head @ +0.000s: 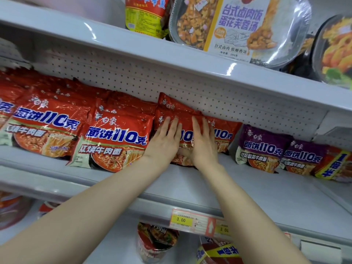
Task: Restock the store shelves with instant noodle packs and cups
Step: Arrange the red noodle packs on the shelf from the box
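1. The red noodle pack (185, 137) lies on the middle shelf (247, 187), leaned back against further red packs (171, 104) at its 12 o'clock, with the perforated back panel (209, 96) behind them.
2. The left hand (164, 140) is laid flat on the pack's left part and the right hand (204, 143) on its right part. The fingers of both are straight and spread, pressing, and nothing is gripped.
3. Whether the right hand's outer fingers also touch the neighbouring red pack (224, 131) at 3 o'clock cannot be told.
4. The pack is judged light and its film wrapper glossy and slippery, so it is likely to slide on the smooth shelf under a flat push.
5. The wrapper is soft and crinkly, but a stiff, brittle noodle block is judged to be inside; hard pressure on the middle should be avoided.
6. Hold is best taken at the two side edges, or along the crimped seam at 12 o'clock, and not on the slick printed face.
7. Other red packs (114, 141) lie at 9 o'clock and purple packs (261, 147) at 3 o'clock. These are judged easily nudged out of line if the pack is shoved sideways.
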